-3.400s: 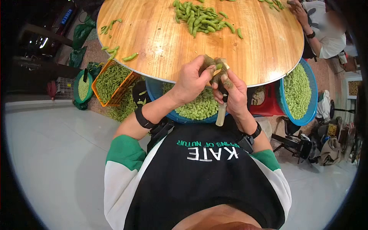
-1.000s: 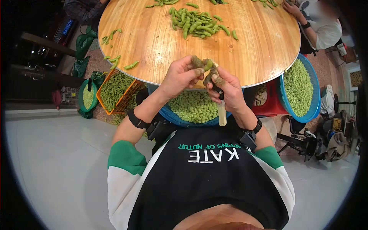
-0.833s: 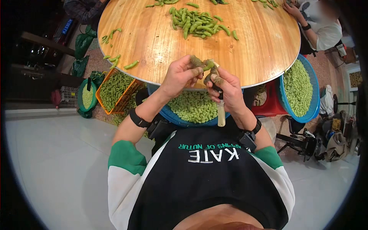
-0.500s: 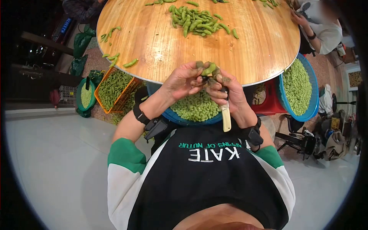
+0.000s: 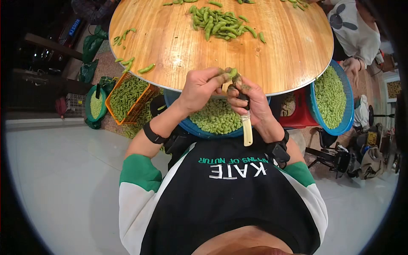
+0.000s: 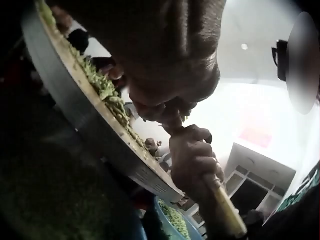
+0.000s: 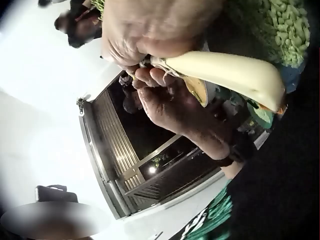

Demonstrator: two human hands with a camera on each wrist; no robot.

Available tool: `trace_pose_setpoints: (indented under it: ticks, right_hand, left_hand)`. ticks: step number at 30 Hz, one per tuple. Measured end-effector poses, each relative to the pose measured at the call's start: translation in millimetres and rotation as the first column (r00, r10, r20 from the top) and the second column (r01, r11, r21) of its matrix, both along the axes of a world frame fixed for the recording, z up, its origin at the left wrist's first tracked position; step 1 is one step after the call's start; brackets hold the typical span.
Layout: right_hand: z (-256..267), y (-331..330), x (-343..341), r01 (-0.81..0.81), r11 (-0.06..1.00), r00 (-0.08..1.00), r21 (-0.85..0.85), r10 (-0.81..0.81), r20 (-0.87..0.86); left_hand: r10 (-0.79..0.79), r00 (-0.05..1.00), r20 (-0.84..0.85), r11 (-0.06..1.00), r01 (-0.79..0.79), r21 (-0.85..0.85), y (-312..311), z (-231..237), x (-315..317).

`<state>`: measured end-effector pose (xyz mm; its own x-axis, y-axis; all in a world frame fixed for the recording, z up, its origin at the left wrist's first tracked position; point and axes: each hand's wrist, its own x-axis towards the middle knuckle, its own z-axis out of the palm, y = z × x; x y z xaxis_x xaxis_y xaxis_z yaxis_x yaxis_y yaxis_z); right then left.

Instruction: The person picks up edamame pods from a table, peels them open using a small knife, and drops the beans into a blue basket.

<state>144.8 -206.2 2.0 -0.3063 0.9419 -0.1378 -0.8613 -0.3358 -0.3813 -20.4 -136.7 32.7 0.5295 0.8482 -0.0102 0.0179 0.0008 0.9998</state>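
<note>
Both hands meet at the near edge of the round wooden table (image 5: 170, 59). The left hand (image 5: 201, 88) pinches a green pod (image 5: 233, 72) between thumb and fingers. Curled around a tool with a pale yellow handle (image 5: 247, 131), the right hand (image 5: 255, 102) has its fingertips against the pod's other side. In the right wrist view the handle (image 7: 225, 75) sticks out from under the right hand (image 7: 155, 25), and the left hand (image 7: 175, 112) is close beside it. The tool's working end is hidden. A blue basket of shelled beans (image 5: 216, 117) stands below the hands.
A pile of pods (image 5: 219, 23) lies mid-table, with loose pods (image 5: 146, 68) at the left edge. An orange crate of pods (image 5: 127, 95) and a green basin (image 5: 96, 106) stand at left. Right are a blue basket (image 5: 330, 97), a red stool (image 5: 299, 110) and a person in white (image 5: 355, 32).
The pod between the hands shows less than half a second ago, and the left fingers have closed in around it. The person at right has lowered an arm beside the table.
</note>
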Motion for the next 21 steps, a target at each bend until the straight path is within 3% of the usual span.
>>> trace_pose_setpoints:
  ticks: [1, 3, 4, 6, 10, 11, 12, 13, 15, 16, 19, 21]
  right_hand:
    - [1.0, -0.7, -0.1, 0.001, 1.0, 1.0, 0.002, -0.001, 0.0]
    - [3.0, -4.1, -0.2, 0.073, 0.993, 0.908, 0.098, -0.107, 0.405]
    - [2.8, -5.1, 1.2, 0.076, 0.992, 0.907, 0.097, -0.11, 0.407]
    - [2.2, -6.7, 4.8, 0.035, 0.992, 0.881, 0.122, -0.088, 0.465]
    - [0.8, -7.8, 7.2, 0.04, 0.989, 0.855, 0.146, -0.109, 0.507]
    - [2.9, -8.1, 4.6, 0.077, 0.982, 0.757, 0.175, -0.172, 0.63]
    - [4.5, -8.1, 1.8, 0.111, 0.972, 0.636, 0.208, -0.23, 0.736]
    - [1.9, -6.4, -1.7, 0.125, 0.97, 0.629, 0.207, -0.239, 0.74]
    - [-4.6, -1.7, -1.6, 0.104, 0.78, 0.129, 0.617, -0.625, 0.77]
    - [-0.2, -3.9, 3.0, 0.029, 0.801, 0.073, 0.598, -0.599, 0.798]
    - [-6.5, -0.6, 5.3, -0.14, 0.639, -0.193, 0.756, -0.767, 0.612]
    - [-4.8, -2.9, 2.7, -0.16, 0.621, -0.207, 0.767, -0.781, 0.59]
  left_hand:
    - [-0.001, 1.0, 0.0, 1.0, 0.001, 0.002, 0.9, -1.0, -0.7]
    - [-0.085, 0.995, 0.047, 0.961, 0.094, -0.26, 3.7, -5.1, -3.8]
    - [-0.088, 0.995, 0.048, 0.961, 0.098, -0.26, 5.2, -8.8, -6.0]
    - [-0.067, 0.945, 0.321, 0.794, 0.245, -0.556, 7.8, -15.1, -10.1]
    - [-0.118, 0.97, 0.213, 0.83, 0.214, -0.515, 1.2, -13.4, -6.3]
    - [-0.133, 0.991, 0.022, 0.965, 0.135, -0.226, -6.2, -13.2, -3.0]
    - [-0.085, 0.984, -0.158, 0.99, 0.101, 0.1, -13.2, -13.2, -0.3]
    - [-0.1, 0.983, -0.153, 0.988, 0.116, 0.1, -18.0, -12.7, -0.1]
    - [-0.023, 0.975, -0.223, 0.935, 0.1, 0.34, -22.2, -11.8, 2.5]
    - [-0.033, 0.967, -0.251, 0.935, 0.119, 0.334, -22.9, -11.7, 1.9]
    - [-0.056, 0.963, -0.264, 0.962, 0.123, 0.244, -29.5, -1.2, 3.8]
    - [-0.072, 0.947, -0.312, 0.977, 0.13, 0.17, -34.1, 3.0, 4.2]
